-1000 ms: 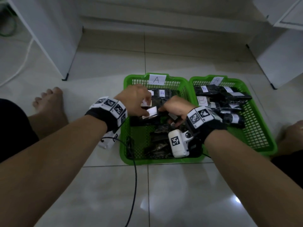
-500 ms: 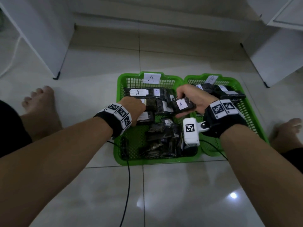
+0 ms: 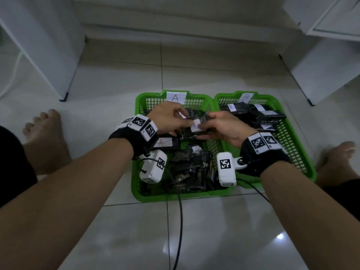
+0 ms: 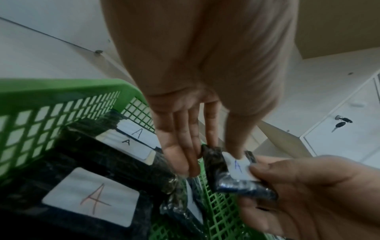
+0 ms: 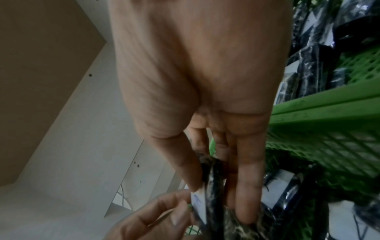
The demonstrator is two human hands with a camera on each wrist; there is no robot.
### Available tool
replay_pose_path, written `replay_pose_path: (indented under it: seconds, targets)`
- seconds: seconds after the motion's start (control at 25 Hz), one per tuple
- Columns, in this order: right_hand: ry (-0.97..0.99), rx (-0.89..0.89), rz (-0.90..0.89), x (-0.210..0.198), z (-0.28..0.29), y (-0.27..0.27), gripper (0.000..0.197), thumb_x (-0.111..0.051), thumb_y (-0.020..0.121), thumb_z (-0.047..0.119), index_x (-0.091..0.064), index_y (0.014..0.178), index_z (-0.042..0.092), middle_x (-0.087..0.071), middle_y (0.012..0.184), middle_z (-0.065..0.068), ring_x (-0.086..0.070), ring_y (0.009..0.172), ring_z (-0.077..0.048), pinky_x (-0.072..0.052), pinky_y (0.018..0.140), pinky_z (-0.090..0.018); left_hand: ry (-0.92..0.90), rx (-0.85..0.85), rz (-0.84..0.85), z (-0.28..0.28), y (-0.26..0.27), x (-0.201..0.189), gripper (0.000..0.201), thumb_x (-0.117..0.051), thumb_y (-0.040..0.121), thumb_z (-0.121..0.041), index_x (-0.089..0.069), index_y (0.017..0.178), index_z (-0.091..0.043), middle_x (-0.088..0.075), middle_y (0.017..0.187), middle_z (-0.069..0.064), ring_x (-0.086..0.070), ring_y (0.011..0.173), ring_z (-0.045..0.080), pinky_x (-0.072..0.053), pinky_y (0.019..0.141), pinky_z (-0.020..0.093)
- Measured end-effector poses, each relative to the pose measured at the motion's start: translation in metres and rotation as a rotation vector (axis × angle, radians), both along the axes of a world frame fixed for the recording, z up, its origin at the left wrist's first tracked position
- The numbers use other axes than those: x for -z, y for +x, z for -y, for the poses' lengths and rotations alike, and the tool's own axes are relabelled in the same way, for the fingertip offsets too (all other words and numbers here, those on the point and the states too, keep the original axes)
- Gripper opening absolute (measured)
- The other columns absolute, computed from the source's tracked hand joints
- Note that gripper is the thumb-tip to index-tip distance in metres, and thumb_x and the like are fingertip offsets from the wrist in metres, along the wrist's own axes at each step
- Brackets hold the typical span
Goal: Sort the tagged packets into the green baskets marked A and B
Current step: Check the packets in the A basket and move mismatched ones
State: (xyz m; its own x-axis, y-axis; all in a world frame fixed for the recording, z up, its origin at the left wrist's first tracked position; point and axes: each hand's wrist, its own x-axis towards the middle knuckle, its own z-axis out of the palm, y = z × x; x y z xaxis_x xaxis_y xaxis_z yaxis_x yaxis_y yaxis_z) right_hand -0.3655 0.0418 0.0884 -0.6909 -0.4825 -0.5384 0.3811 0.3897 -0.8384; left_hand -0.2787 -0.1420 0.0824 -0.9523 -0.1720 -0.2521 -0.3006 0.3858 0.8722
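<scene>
Left hand (image 3: 167, 118) and right hand (image 3: 224, 127) both pinching A-tagged packet (image 3: 195, 126) above basket A (image 3: 140, 102). Several packets sorted; untagged-looking pile remaining at near end.

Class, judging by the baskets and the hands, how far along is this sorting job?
Done: B-tagged black packets lie in the green mesh basket marked B. In hand: left hand and right hand pinch one A-tagged packet over basket A. Left: the untidy dark pile at A's near end, tags unseen.
</scene>
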Motion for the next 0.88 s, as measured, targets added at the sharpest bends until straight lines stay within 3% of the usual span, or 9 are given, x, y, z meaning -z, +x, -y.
replay_pose_path:
  seconds: [0.12,0.24,0.4,0.44,0.52,0.6,0.68,0.8,0.88]
  targets:
    - [0.007,-0.01,-0.112,0.004,0.001,0.003,0.05,-0.079,0.078,-0.008,-0.063,0.123,0.009,-0.074,0.108,-0.017,-0.076,0.09,-0.031,-0.064,0.07,-0.04,0.078,-0.05,-0.02,0.007,0.004,0.004,0.02,-0.076,0.084,-0.004,-0.069,0.102,-0.002,-0.071,0.092,0.017,-0.072,0.073,0.022,-0.063,0.068,0.043]
    - [0.09,-0.166,-0.359,0.012,0.009,0.009,0.069,-0.083,0.069,-0.012,-0.064,0.126,0.022,-0.07,0.114,-0.006,-0.075,0.088,-0.025,-0.063,0.071,-0.036,0.167,-0.137,-0.017,0.022,0.009,0.006,0.021,-0.07,0.086,0.004,-0.068,0.108,0.005,-0.069,0.087,0.02,-0.068,0.066,0.019,-0.063,0.072,0.036]
    - [0.191,-0.293,-0.624,0.017,0.027,0.021,0.067,-0.089,0.068,-0.002,-0.065,0.125,0.02,-0.07,0.1,0.003,-0.07,0.071,-0.011,-0.056,0.065,-0.023,0.149,-0.137,-0.022,0.044,0.011,0.009,0.019,-0.072,0.086,0.001,-0.072,0.104,-0.002,-0.072,0.09,0.018,-0.069,0.069,0.018,-0.062,0.07,0.027]
    - [0.186,-0.298,-0.676,0.016,0.032,0.022,0.07,-0.091,0.066,0.001,-0.064,0.129,0.02,-0.069,0.104,0.003,-0.07,0.073,-0.011,-0.057,0.069,-0.024,0.146,-0.153,-0.03,0.048,0.011,0.009,0.018,-0.071,0.086,0.002,-0.072,0.104,-0.002,-0.073,0.091,0.019,-0.068,0.071,0.02,-0.061,0.07,0.027]
    - [0.224,-0.348,-0.834,0.014,0.043,0.022,0.081,-0.095,0.063,0.012,-0.061,0.135,0.021,-0.062,0.118,0.003,-0.067,0.092,-0.015,-0.056,0.089,-0.031,0.172,-0.193,-0.038,0.054,0.01,0.009,0.017,-0.068,0.087,0.004,-0.071,0.103,-0.001,-0.071,0.091,0.021,-0.067,0.07,0.02,-0.061,0.066,0.025]
    - [0.271,-0.402,-0.977,0.012,0.054,0.023,0.076,-0.092,0.067,0.017,-0.061,0.136,0.02,-0.057,0.121,0.005,-0.056,0.106,-0.012,-0.046,0.104,-0.03,0.196,-0.222,-0.063,0.061,0.01,0.008,0.015,-0.066,0.089,0.004,-0.072,0.101,-0.004,-0.072,0.092,0.019,-0.068,0.069,0.02,-0.06,0.066,0.025]
    - [0.31,-0.405,-1.073,0.009,0.063,0.02,0.068,-0.088,0.073,0.02,-0.061,0.135,0.019,-0.055,0.121,0.004,-0.052,0.106,-0.01,-0.043,0.104,-0.027,0.075,-0.261,-0.134,0.071,0.008,0.01,0.017,-0.065,0.091,-0.002,-0.073,0.101,-0.013,-0.074,0.095,0.011,-0.07,0.078,0.021,-0.06,0.072,0.025]
    - [0.447,-0.309,-1.121,0.005,0.068,-0.003,0.063,-0.087,0.075,0.031,-0.063,0.132,0.017,-0.051,0.121,-0.001,-0.051,0.105,-0.014,-0.044,0.095,-0.026,-0.347,-0.255,-0.121,0.087,0.01,0.017,0.025,-0.06,0.092,-0.007,-0.069,0.111,-0.019,-0.064,0.115,-0.003,-0.062,0.096,0.012,-0.045,0.065,0.005]
    - [0.518,-0.301,-1.076,0.004,0.074,-0.016,0.063,-0.088,0.073,0.036,-0.065,0.13,0.018,-0.052,0.118,0.0,-0.052,0.105,-0.016,-0.047,0.093,-0.029,-0.479,-0.214,-0.064,0.094,0.011,0.028,0.032,-0.062,0.085,-0.002,-0.07,0.112,-0.018,-0.06,0.127,-0.001,-0.058,0.109,0.015,-0.042,0.078,0.009]
